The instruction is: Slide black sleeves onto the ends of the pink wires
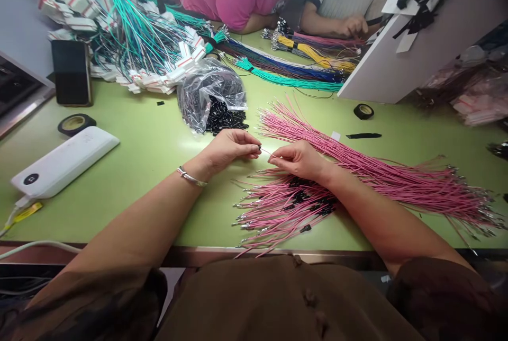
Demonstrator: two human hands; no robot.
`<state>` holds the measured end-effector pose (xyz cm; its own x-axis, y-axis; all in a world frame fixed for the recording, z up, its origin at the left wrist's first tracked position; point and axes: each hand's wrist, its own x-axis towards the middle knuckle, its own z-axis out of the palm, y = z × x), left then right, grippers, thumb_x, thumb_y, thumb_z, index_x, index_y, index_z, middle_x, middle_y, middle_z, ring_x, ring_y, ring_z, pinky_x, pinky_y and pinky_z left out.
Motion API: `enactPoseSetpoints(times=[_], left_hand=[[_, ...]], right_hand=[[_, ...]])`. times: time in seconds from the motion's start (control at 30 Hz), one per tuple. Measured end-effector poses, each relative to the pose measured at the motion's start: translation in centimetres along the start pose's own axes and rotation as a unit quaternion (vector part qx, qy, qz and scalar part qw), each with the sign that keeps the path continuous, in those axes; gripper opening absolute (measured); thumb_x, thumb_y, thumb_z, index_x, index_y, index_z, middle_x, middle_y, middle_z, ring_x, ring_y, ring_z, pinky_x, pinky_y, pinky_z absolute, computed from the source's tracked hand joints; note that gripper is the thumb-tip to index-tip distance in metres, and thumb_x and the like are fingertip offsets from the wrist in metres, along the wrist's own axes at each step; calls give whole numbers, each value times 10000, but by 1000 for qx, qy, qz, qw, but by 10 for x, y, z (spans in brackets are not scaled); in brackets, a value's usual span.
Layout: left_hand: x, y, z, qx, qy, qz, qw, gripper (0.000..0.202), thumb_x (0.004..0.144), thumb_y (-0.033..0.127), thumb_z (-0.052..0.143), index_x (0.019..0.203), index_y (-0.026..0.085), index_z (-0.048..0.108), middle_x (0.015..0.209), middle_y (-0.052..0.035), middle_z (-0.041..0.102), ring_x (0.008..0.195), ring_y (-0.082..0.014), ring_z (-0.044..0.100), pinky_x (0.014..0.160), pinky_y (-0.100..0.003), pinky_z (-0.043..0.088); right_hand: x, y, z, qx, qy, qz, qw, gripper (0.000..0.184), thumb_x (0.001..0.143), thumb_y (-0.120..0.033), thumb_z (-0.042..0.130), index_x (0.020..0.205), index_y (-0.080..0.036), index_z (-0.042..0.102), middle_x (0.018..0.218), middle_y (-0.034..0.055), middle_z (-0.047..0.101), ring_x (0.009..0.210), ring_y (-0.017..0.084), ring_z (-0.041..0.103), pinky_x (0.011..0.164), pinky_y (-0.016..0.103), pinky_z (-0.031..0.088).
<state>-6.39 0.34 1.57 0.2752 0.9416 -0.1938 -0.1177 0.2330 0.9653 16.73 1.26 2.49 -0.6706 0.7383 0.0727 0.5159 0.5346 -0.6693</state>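
Observation:
My left hand (238, 145) pinches a small black connector (259, 146) between thumb and fingertips. From it a thin pink wire (267, 152) runs to my right hand (297, 161), whose thumb and forefinger are closed on it. Whether the wire's end sits inside the connector is too small to tell. Below my right hand lies a pile of pink wires (262, 208) with metal ends, several carrying black connectors (305, 228). A longer bundle of pink wires (381, 171) stretches beyond and to the right. Behind my left hand, a clear plastic bag (194, 92) spills loose black connectors (224, 117).
At left are a phone (72, 73), a tape roll (76, 123) and a white power bank (65, 161). Teal wires (135, 28) with white connectors heap behind. Another tape roll (363, 111) lies near a white panel (381, 60). Two people sit opposite; one person's hand (353, 26) shows.

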Motion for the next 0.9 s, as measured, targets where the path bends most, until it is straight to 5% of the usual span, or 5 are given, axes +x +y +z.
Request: enactPoseSetpoints(times=[0.3, 0.4, 0.53, 0.67, 0.9], left_hand=[[-2, -3, 8, 37, -103, -24, 994, 257, 612, 257, 889, 772, 106, 757, 678, -98, 732, 553, -135, 656, 583, -238, 551], [-1, -5, 16, 24, -79, -19, 996, 236, 644, 247, 869, 794, 104, 754, 653, -81, 721, 542, -124, 647, 575, -225, 545], [0, -5, 20, -36, -47, -8, 998, 366, 772, 279, 784, 1096, 124, 714, 824, -112, 758, 693, -158, 716, 697, -256, 583], [2, -4, 22, -33, -42, 17, 998, 710, 796, 279, 765, 1436, 188, 472, 774, -58, 745, 668, -170, 719, 684, -278, 587], [-3, -2, 28, 22, 2, 49, 999, 723, 787, 173, 746, 1455, 226, 475, 844, -39, 761, 836, -164, 728, 899, -309, 548]], right_hand=[[3, 3, 3, -26, -44, -39, 998, 400, 921, -431, 496, 696, -176, 706, 551, -33, 479, 543, 86, 343, 555, 251, 245], [4, 4, 1, -7, -44, -22, 999, 394, 893, -448, 536, 659, -165, 679, 539, -38, 442, 541, 82, 336, 548, 246, 247], [8, 6, -1, 12, 62, 5, 998, 361, 845, -469, 609, 952, -147, 731, 644, -7, 561, 576, 104, 435, 586, 256, 343], [16, 0, 6, -104, 130, -86, 982, 265, 883, -362, 592, 994, -166, 732, 887, 83, 670, 813, 182, 556, 795, 335, 426], [17, 0, -19, -207, 14, -78, 975, 226, 890, -251, 550, 823, -179, 754, 802, 72, 671, 768, 180, 543, 754, 327, 388]])
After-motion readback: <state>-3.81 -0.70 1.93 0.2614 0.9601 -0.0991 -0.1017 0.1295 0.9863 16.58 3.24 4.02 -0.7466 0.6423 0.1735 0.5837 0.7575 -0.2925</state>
